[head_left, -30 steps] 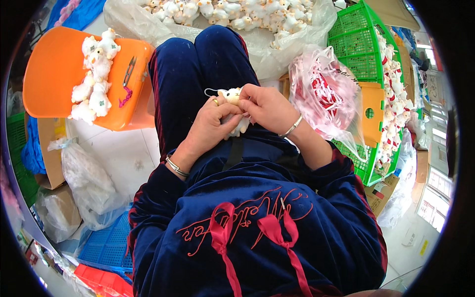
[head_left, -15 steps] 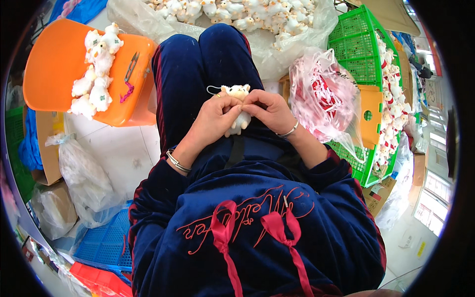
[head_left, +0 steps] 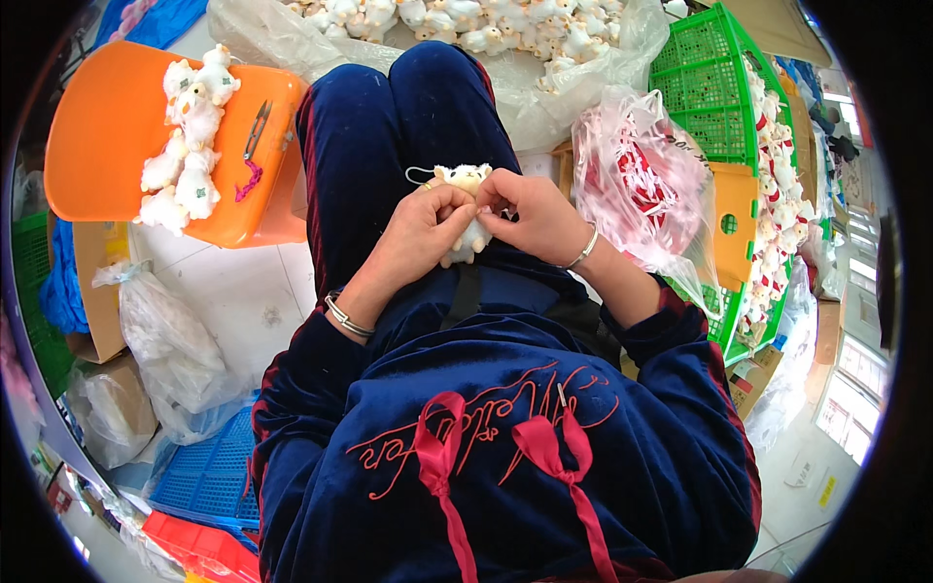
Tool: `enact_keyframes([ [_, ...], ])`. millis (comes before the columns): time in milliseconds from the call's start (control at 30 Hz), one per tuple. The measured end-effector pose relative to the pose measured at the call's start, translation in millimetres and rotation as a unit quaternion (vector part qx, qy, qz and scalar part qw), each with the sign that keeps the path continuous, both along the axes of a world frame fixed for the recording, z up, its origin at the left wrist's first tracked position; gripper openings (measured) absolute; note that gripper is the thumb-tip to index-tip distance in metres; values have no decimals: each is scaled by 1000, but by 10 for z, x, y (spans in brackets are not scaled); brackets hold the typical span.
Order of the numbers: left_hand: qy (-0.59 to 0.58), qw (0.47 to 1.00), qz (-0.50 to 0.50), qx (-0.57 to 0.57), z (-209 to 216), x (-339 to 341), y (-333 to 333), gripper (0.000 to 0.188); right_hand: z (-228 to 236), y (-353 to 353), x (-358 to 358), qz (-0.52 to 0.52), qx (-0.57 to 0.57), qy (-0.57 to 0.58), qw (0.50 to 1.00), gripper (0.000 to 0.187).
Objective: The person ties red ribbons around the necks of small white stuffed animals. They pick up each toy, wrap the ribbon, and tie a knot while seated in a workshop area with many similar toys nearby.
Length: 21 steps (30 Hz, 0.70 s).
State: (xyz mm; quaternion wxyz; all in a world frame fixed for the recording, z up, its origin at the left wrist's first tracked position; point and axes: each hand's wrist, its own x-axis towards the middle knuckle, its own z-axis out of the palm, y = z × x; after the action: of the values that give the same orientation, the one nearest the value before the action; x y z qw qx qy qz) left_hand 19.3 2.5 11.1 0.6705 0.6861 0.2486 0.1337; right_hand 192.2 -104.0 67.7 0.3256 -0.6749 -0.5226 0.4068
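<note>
Floor: pale tiles at left of frame; I sit with my knees in dark blue trousers pointing to the top.
Surroundings: orange stool at upper left carrying a row of small white plush toys and a pair of thread snips; clear bag of more plush toys along the top edge; green basket at upper right; pink-and-red filled plastic bag just right of my hands.
Toy: one white plush toy at frame centre, over my lap, with a thin loop at its upper left.
Left hand: closed on the toy's left side, fingertips pinching it.
Right hand: closed on its right side, fingers touching the left hand's.
Change: compared with a second ago, both hands and the toy sit at much the same spot; the grip looks tighter around the toy's head.
</note>
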Motion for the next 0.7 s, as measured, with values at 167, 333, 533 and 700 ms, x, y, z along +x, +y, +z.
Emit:
enact_keyframes([
  [167,12,999,5,-33,38,-8,-11,18,-37,3,-20,29,30,-108,993,12],
  [333,-10,1000,7,-11,2,-26,-3,17,-120,-70,-49,27,72,-142,987,11],
  [533,-3,999,-2,-32,93,-79,28,15,-408,-199,-105,-10,226,-101,969,17],
  [700,1,1000,24,-13,191,-74,-9,15,-542,-195,-47,-1,277,-100,956,21],
])
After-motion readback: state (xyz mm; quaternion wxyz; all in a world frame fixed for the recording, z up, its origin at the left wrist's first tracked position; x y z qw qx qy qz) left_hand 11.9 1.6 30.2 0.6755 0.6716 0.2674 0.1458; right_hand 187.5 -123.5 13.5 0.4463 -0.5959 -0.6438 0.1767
